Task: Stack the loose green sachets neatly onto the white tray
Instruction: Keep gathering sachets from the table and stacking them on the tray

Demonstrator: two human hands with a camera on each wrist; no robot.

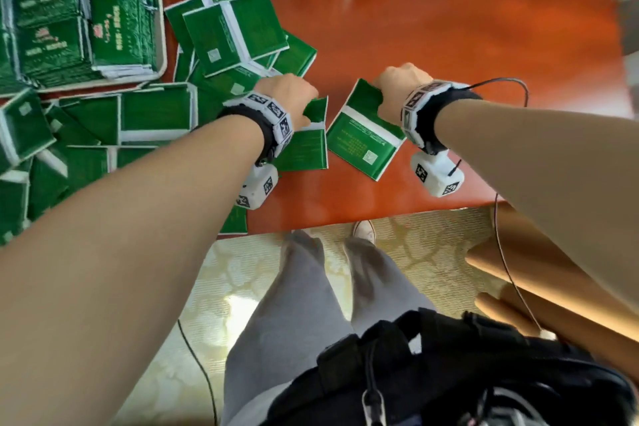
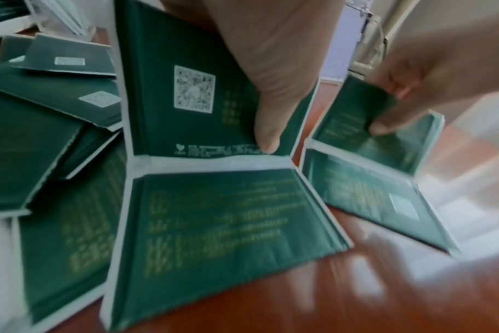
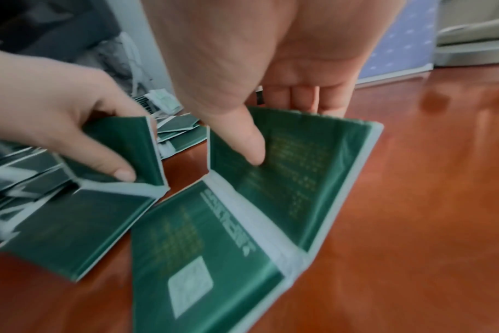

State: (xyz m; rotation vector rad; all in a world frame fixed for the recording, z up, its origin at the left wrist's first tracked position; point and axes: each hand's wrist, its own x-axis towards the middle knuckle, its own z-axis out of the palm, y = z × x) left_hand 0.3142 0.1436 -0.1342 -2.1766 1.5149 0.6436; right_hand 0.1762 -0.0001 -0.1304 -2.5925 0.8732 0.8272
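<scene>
Holding: the left hand [image 1: 290,97] pinches the upper half of a joined pair of green sachets [image 2: 214,180], thumb on the printed face; the right hand [image 1: 397,86] grips a second joined pair [image 3: 242,214] the same way, thumb in front and fingers [image 3: 305,99] curled behind.
Position: both pairs stand bent at their white seam, lower halves lying on the red bench [image 1: 466,28], near each other but apart.
Tray: the white tray [image 1: 162,45] sits at the far left, already packed with rows of stacked sachets.
Loose heap: many more sachets [image 1: 235,28] lie scattered between the tray and the hands, overlapping at all angles.
Risk, tearing: lifting by one half alone could, I judge, strain the white seam and split a pair.
Risk, slipping: the film looks glossy, so a light pinch may let a pair slide out on the way to the tray.
Risk, toppling: the tray's stacks look tall and close to the rim; setting a bent pair down unflattened could tip a row or spill it over the edge.
Look: dark green packets with white sealed borders, pale fine print and a square code patch; flat, thin and flexible.
Blur: both wrist views are smeared, so the print cannot be read.
</scene>
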